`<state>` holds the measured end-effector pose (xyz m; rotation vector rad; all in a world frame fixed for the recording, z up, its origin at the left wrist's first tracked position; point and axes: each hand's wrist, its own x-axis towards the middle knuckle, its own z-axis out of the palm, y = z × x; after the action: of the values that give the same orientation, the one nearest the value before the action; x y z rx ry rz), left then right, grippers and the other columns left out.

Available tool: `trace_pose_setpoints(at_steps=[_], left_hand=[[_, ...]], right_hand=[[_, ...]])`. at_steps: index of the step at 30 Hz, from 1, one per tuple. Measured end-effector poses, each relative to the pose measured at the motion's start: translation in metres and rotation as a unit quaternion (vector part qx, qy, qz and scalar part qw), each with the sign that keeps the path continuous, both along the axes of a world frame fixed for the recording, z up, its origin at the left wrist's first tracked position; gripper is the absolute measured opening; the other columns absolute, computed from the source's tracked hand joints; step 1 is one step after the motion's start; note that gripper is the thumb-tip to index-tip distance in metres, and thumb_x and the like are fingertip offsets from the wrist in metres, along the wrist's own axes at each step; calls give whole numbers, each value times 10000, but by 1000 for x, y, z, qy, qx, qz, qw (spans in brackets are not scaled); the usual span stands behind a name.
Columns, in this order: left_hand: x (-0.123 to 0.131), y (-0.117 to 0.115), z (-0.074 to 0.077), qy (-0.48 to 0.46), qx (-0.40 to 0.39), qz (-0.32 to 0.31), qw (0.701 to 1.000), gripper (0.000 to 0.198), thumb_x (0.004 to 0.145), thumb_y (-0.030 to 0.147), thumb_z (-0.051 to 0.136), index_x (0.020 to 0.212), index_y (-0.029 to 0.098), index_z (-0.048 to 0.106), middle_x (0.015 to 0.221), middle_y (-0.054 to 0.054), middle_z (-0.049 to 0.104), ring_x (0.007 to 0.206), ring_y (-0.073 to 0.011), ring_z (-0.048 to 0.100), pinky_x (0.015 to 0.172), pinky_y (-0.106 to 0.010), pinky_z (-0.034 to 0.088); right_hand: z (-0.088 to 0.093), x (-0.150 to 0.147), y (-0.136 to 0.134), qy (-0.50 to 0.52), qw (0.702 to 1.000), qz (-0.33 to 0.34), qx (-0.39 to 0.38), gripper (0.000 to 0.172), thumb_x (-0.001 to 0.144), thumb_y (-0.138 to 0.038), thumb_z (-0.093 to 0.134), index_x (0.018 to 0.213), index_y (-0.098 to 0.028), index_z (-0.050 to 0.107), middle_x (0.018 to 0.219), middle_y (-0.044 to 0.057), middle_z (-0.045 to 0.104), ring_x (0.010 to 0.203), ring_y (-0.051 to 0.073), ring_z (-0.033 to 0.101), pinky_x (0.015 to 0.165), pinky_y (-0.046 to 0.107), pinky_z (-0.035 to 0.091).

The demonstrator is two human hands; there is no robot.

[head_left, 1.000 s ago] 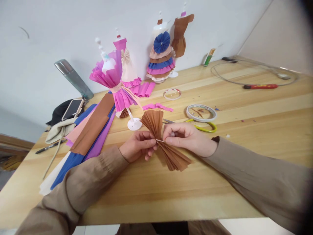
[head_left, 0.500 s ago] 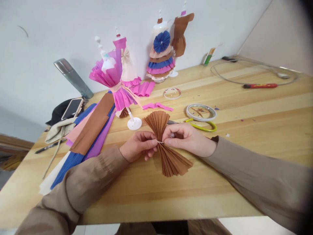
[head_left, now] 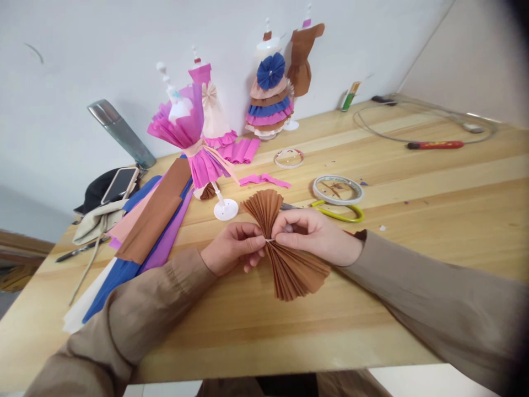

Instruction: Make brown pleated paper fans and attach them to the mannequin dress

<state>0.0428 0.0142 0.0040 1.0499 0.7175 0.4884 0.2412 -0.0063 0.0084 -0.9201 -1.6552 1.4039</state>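
A pleated brown paper piece (head_left: 289,270) lies on the wooden table (head_left: 413,176), pinched at its middle so both ends fan out. My left hand (head_left: 231,251) pinches that waist from the left with closed fingers. From the right, my right hand (head_left: 316,234) is closed on the same waist, where a thin pale tie shows. The upper fan spreads toward the small mannequin in a pink paper dress (head_left: 192,138).
Strips of brown, blue, purple and pink paper (head_left: 149,220) lie at the left beside a phone (head_left: 119,184). Two tape rolls (head_left: 338,190) and yellow-handled scissors (head_left: 339,212) sit behind my right hand. More dressed mannequins (head_left: 270,94) stand against the wall. A cable and red tool (head_left: 433,145) lie far right.
The lower fan of the brown paper has spread wider and swung a little to the right. Both hands stay pinched at its waist.
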Motion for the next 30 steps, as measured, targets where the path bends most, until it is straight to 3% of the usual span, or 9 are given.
trace_pose_setpoints(at_steps=[13, 21, 30], left_hand=[[1, -1, 1, 9, 17, 8, 1000, 411, 615, 462, 823, 637, 124, 589, 578, 7, 590, 403, -56, 498, 313, -152, 383], [5, -7, 3, 13, 28, 55, 998, 404, 611, 441, 825, 632, 124, 576, 568, 14, 578, 400, -55, 495, 329, -160, 394], [9, -12, 5, 24, 30, 127, 991, 450, 588, 387, 842, 839, 160, 547, 533, 62, 571, 384, -80, 509, 327, -170, 406]], right_hand=[[-2, -5, -2, -10, 999, -39, -26, 263, 725, -404, 665, 678, -157, 587, 627, -5, 547, 568, 98, 455, 549, 251, 365], [0, -9, -3, -9, 998, -54, -24, 233, 715, -372, 649, 646, -161, 578, 576, -33, 495, 525, 79, 403, 517, 238, 340], [4, -11, -4, -2, 996, -57, -73, 254, 672, -372, 703, 637, -171, 552, 503, -67, 462, 440, 67, 416, 442, 219, 321]])
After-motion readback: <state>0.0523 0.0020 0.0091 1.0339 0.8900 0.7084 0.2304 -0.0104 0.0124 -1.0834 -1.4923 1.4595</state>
